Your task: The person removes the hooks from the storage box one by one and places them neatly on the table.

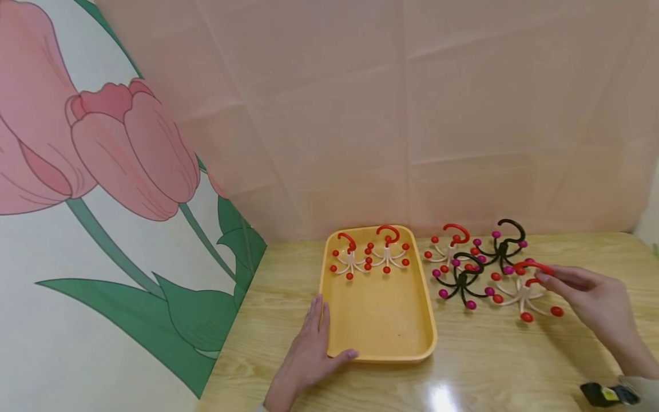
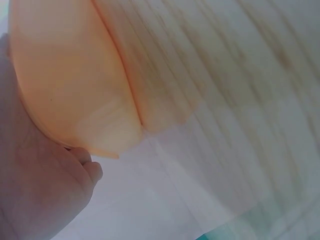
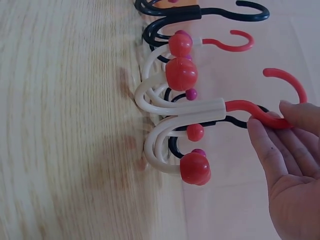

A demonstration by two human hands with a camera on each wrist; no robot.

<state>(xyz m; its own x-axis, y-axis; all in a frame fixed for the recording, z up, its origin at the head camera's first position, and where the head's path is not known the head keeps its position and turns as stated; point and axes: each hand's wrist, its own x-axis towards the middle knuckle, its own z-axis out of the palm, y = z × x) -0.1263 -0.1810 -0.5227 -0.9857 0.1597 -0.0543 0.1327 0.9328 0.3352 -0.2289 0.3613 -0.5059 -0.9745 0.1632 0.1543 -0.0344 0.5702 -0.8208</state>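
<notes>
My right hand (image 1: pixel 599 297) pinches the red top hook of a white multi-arm hanger hook (image 1: pixel 524 294) with red ball tips. In the right wrist view, thumb and fingers meet on that red hook (image 3: pixel 267 118), and the white arms curve close over the wood. My left hand (image 1: pixel 309 355) rests against the near left corner of a yellow tray (image 1: pixel 431 320), fingers fairly straight along its side and thumb at the front rim. Two similar red-and-white hanger hooks, a left one (image 1: pixel 351 260) and a right one (image 1: pixel 387 254), stand at the tray's far end.
Right of the tray stand another red-and-white hanger hook (image 1: pixel 452 252) and two black ones with magenta balls, one nearer (image 1: pixel 461 280) and one farther back (image 1: pixel 503 249). A pinkish sheet (image 1: pixel 329 143) hangs behind the wooden table (image 1: pixel 484 366). A tulip-painted wall (image 1: pixel 128 240) is at left.
</notes>
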